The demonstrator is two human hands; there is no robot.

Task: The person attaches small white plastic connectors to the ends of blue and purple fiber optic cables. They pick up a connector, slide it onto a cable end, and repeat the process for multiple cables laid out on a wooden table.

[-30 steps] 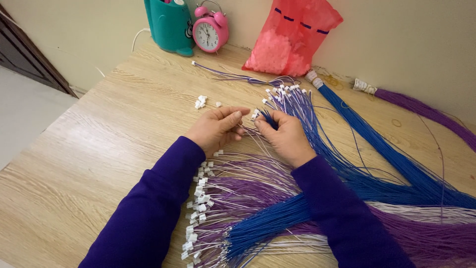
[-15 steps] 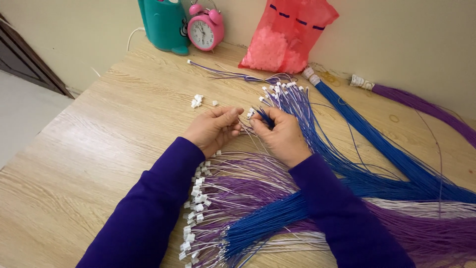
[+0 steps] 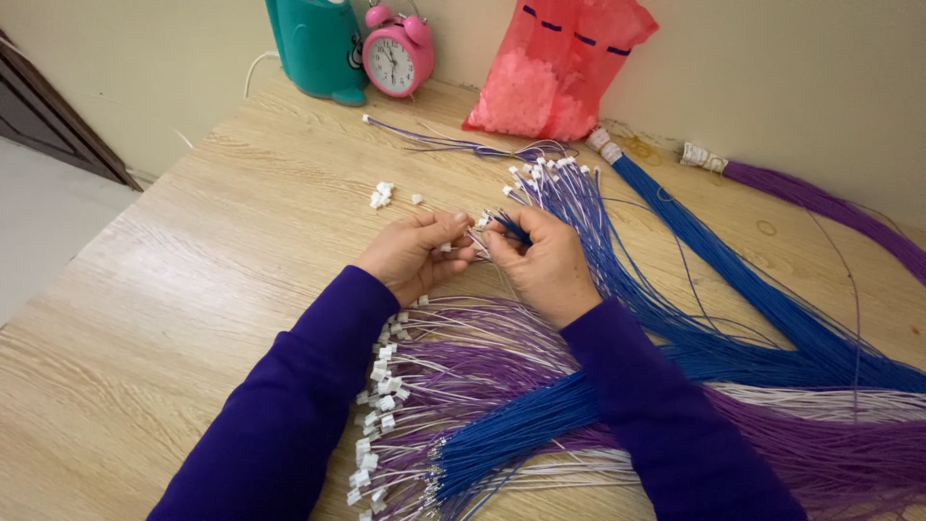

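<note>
Pale wood-grain surface (image 3: 193, 289): your left hand (image 3: 415, 256) pinches small white plastic connector (image 3: 446, 248); right hand (image 3: 545, 265) grips thin blue wire (image 3: 508, 228), tip pointing left toward connector, fingers nearly touching

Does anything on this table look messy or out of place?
Nothing is damaged or spilled. A few loose white connectors lie scattered apart on the wooden table, beyond the left hand. The blue wires and purple wires cross in loose fans.
</note>
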